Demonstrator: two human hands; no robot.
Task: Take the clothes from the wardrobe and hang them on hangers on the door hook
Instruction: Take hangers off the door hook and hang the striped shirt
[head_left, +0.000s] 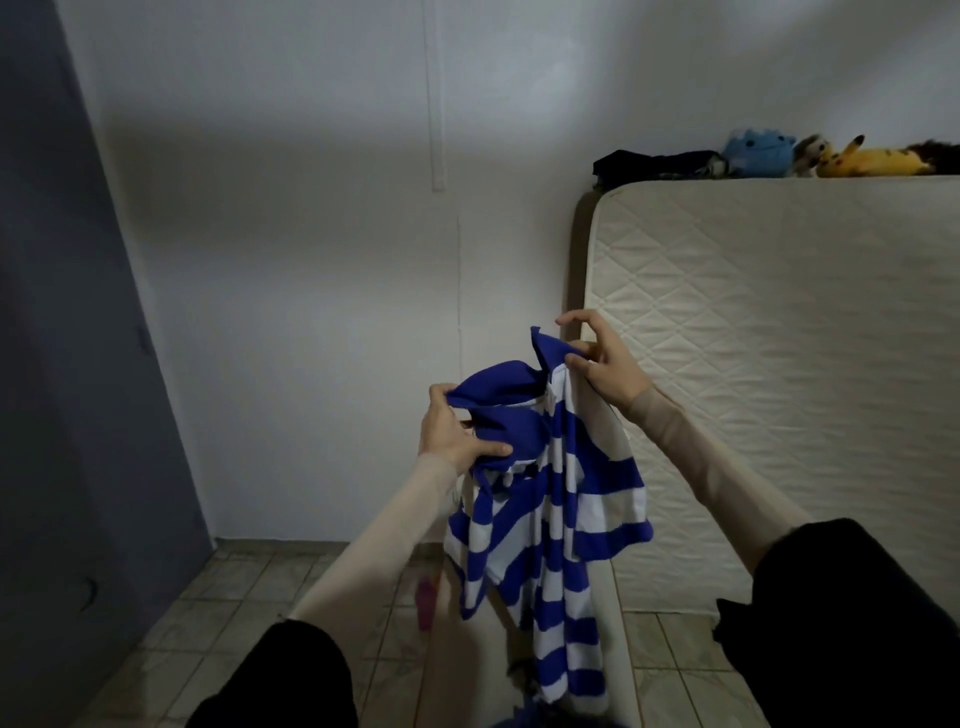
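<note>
A blue-and-white striped polo shirt (545, 499) hangs in mid-air before an upright mattress (779, 364). The left hand (447, 431) clenches its blue collar; the right hand (602, 364) pinches the collar's other side, fingers (579, 359) closed on cloth.

Knitted polo shirt (550, 519): royal-blue and white horizontal stripes, with a solid royal-blue collar (498, 410). Upright quilted mattress (779, 364): cream, stitched in a diamond pattern; on its top edge lie a black folded garment (657, 165), a light-blue plush toy (758, 150) and a yellow plush toy (872, 161). Wall (311, 208): white; door panel (67, 338): grey-blue; tiled floor (234, 597): beige-grey; arm sleeves (363, 545): beige beneath black.
</note>
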